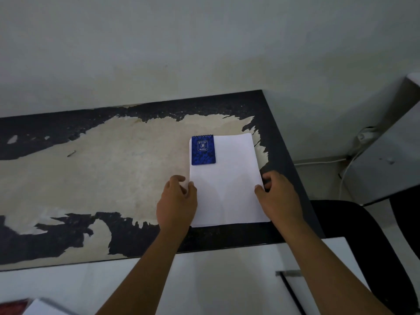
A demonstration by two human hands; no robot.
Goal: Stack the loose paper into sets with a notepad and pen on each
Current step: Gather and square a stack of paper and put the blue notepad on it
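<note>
Currently your left hand (176, 201) and right hand (278, 196) bracket the paper stack (227, 185) at its long edges, thumbs on top and fingers curled against the sides: each hand grips the paper, most likely to square the sheets. The stack lies on the worktop (102, 178), toward its right end, over the border between the worn pale patch and the dark edge. A blue notepad (203, 150) sits flat on the stack's far left corner, spiral binding away from you; up there it stays clear of both hands while you align the edges. No pen is visible on this set, so judge it incomplete. Something red (13, 306) shows at the lower left corner, too blurred to identify.
</note>
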